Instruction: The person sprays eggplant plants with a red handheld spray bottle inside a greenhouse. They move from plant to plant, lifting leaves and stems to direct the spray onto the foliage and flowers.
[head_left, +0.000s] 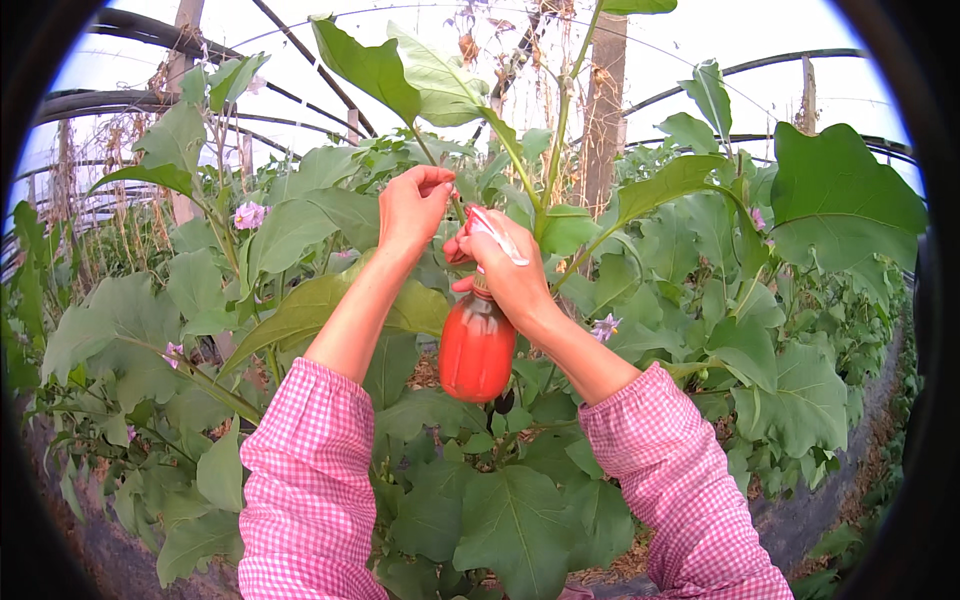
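My right hand (510, 262) is wrapped around the white and red head of a spray bottle (477, 349) that holds red liquid. The bottle hangs upright below the hand, among the leaves. Just left of the nozzle, my left hand (416, 202) has its thumb and forefinger pinched together at a thin plant part, too small to name. Both hands are beside the upper stem (556, 150) of an eggplant plant with broad green leaves (517, 525). Low behind the bottle hangs a small dark eggplant (505, 401).
Eggplant plants with purple flowers (249, 215) crowd both sides. Behind them stand a wooden post (602, 112) with dry vines and the curved dark frame pipes (112, 105) of a greenhouse. Dark ground sheeting (802, 517) runs along the lower right.
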